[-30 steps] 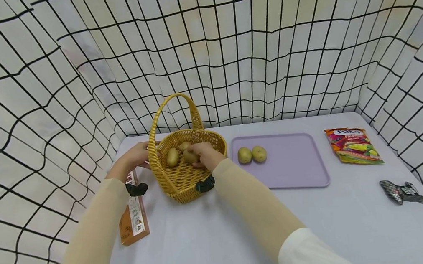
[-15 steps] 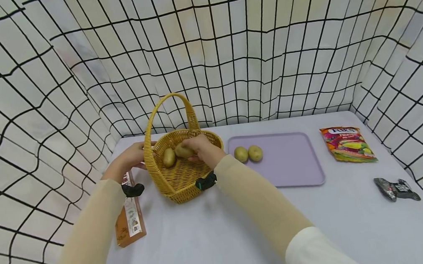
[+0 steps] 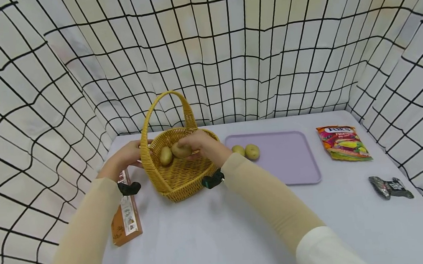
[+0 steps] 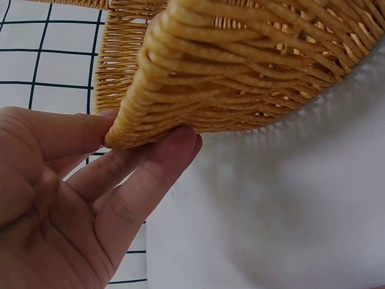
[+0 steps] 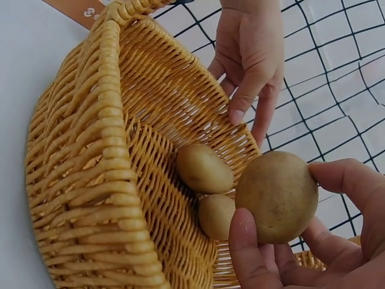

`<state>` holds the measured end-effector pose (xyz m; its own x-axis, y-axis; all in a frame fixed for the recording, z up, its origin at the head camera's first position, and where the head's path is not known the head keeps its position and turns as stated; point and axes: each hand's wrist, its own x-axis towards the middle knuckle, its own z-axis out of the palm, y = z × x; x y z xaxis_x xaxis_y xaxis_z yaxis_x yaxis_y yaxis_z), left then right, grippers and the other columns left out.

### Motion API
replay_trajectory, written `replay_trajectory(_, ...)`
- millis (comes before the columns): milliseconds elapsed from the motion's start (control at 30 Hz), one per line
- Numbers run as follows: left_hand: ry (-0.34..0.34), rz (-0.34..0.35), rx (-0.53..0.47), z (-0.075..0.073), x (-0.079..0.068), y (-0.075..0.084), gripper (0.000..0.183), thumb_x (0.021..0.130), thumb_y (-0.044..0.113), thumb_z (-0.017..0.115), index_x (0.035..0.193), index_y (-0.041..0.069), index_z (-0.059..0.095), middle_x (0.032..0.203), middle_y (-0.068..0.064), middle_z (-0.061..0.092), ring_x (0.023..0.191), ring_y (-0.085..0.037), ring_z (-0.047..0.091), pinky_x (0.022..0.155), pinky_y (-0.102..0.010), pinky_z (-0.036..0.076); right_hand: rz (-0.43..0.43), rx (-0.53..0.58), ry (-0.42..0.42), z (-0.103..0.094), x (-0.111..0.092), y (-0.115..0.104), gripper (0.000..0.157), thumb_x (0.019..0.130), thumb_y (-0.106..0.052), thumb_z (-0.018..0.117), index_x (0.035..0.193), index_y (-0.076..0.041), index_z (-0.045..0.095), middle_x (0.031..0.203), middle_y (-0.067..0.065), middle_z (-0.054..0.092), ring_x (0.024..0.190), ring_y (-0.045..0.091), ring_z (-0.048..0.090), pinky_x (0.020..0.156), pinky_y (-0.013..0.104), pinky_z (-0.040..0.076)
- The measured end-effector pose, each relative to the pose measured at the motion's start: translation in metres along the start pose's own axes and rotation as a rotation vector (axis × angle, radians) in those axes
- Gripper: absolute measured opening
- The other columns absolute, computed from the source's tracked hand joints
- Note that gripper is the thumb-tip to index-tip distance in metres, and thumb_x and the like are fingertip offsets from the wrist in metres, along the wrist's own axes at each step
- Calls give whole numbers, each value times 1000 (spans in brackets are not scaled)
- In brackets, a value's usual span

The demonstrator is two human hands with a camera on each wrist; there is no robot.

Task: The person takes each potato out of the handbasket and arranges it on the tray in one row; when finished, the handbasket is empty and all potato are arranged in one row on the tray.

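Gripping a potato (image 5: 277, 197), right hand (image 3: 202, 144) curled, left hand (image 3: 127, 154) pinching basket rim (image 4: 144, 90).

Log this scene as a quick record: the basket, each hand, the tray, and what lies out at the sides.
Basket: two potatoes inside
Left hand: pinches the basket's left side
Right hand: holds another potato
Tray: two more potatoes, near its left end
Right side: bag, small dark packet
Left side: box, partly hidden
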<state>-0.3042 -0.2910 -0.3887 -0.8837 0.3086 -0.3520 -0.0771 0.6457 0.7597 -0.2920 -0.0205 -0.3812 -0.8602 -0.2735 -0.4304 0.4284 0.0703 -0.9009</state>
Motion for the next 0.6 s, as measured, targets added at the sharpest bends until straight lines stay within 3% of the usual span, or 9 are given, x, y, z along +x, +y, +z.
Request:
replay_trajectory(300, 9, -15, 12, 1, 1, 2, 65, 107, 13, 51, 163, 0, 21, 143, -32, 46, 114, -29, 60, 83, -37, 64, -39, -79, -27, -12, -7, -4, 29, 90, -12, 77, 116, -1, 73, 120, 12, 65, 108, 26, 63, 102, 50, 57)
replay_trajectory(467, 7, -23, 8, 1, 2, 2, 64, 108, 13, 50, 163, 0, 21, 144, -33, 45, 111, -27, 60, 84, -38, 64, -45, -125, -58, -19, -7, -1, 32, 95, -12, 74, 125, -1, 72, 142, 14, 58, 126, 29, 57, 107, 52, 54)
replay_trajectory(600, 9, -26, -2, 1, 0, 1, 65, 108, 13, 51, 164, 0, 21, 148, -34, 43, 109, -24, 61, 82, -37, 64, -60, -163, -83, -23, -11, 0, 34, 95, -9, 72, 129, -2, 71, 148, 14, 54, 129, 31, 55, 107, 53, 53)
